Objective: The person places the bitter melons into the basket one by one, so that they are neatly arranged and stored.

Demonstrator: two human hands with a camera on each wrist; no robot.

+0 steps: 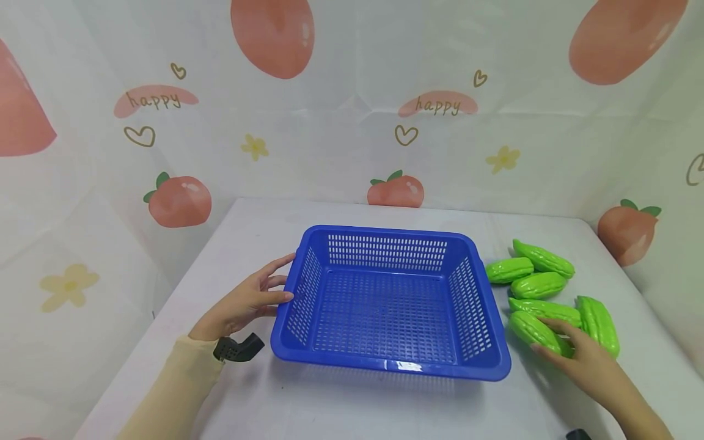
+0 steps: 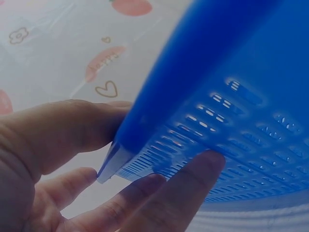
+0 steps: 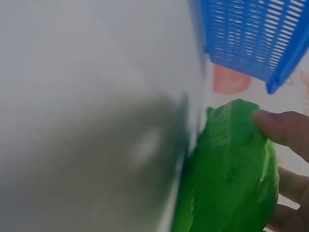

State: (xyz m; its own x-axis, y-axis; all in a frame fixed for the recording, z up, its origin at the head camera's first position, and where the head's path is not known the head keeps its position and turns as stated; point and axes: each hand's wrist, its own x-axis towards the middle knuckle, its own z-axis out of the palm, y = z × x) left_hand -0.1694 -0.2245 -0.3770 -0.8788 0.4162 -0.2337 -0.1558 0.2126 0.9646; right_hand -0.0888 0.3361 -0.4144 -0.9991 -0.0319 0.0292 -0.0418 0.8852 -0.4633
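A blue plastic basket (image 1: 385, 305) with slotted walls stands in the middle of the white table, and nothing lies inside it. At its left side my left hand (image 1: 247, 299) holds the rim, thumb on the edge and fingers against the outer wall (image 2: 231, 140). My right hand (image 1: 585, 360) grips a glossy green bitter melon (image 1: 533, 333), to the right of the basket. In the right wrist view the thumb presses one side of that bitter melon (image 3: 231, 164), with fingers round the other; its lower end is cut off by the frame.
Several more green bitter melons (image 1: 539, 285) lie right of the basket, one bitter melon (image 1: 598, 324) just beyond my right hand. Behind the table (image 1: 264, 217) hangs a white cloth (image 1: 330, 134) printed with peaches and hearts.
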